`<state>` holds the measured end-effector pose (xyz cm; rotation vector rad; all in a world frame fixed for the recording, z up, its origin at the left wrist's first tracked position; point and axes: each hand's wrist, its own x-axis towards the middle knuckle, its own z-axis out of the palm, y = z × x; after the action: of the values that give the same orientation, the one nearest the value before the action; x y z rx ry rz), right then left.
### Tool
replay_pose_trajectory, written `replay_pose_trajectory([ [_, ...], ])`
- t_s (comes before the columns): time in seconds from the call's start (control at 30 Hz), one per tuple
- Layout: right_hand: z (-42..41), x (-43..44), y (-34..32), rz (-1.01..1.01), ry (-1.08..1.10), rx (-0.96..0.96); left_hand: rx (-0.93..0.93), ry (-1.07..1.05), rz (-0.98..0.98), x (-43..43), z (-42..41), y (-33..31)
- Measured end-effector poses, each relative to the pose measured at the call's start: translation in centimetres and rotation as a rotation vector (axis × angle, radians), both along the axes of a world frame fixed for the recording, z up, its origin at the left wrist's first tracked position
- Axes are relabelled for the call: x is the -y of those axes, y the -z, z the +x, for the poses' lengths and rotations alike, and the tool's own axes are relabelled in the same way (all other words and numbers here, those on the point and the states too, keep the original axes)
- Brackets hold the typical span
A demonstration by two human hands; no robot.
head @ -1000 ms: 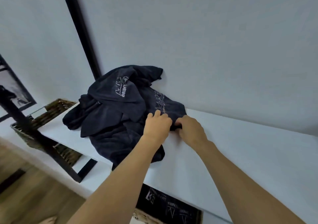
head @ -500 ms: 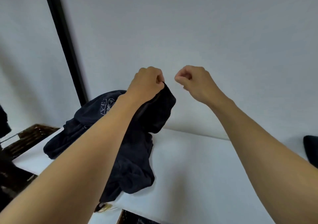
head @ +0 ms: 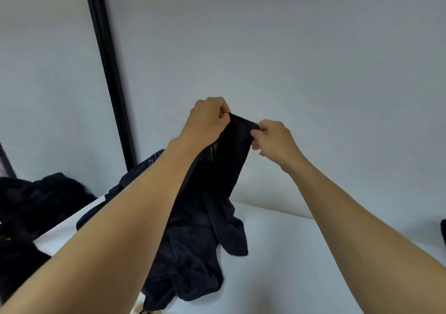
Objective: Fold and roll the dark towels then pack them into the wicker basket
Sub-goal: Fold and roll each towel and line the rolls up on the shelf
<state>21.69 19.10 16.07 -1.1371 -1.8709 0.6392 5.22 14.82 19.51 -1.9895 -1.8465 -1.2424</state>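
Dark towel (head: 212,217) hung from both my hands, its lower part bunched on the white tabletop (head: 301,260) by the near edge. I judged that this trailing bulk could slide off that edge, or a pinch could slip, since only a short strip of hem was caught. Higher up, my left hand (head: 207,120) gripped one end of the top hem in curled fingers; my right hand (head: 275,140) pinched the other end, close beside it.

white table (head: 301,253) | dark towels (head: 193,253) heaped on it, left-centre
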Motion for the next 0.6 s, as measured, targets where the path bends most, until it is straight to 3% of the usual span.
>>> replay_pose_trajectory([
  [0.2, 0.7, -0.6, -9.0, 0.078, -0.025, -0.331, -0.051, 0.016, 0.179, -0.7, 2.7, -5.5],
  [0.4, 1.7, -0.3, -15.4, 0.182, -0.084, -0.284, 0.004, 0.062, 0.213, -1.3, 5.9, -12.7],
  [0.53, 2.2, -0.3, -14.8, 0.18, -0.135, -0.262, 0.14, 0.133, 0.23, -0.5, 7.0, -16.6],
  [0.6, 2.2, -0.4, -13.9, 0.185, -0.139, -0.292, 0.114, 0.158, 0.134, -0.5, 7.6, -17.6],
])
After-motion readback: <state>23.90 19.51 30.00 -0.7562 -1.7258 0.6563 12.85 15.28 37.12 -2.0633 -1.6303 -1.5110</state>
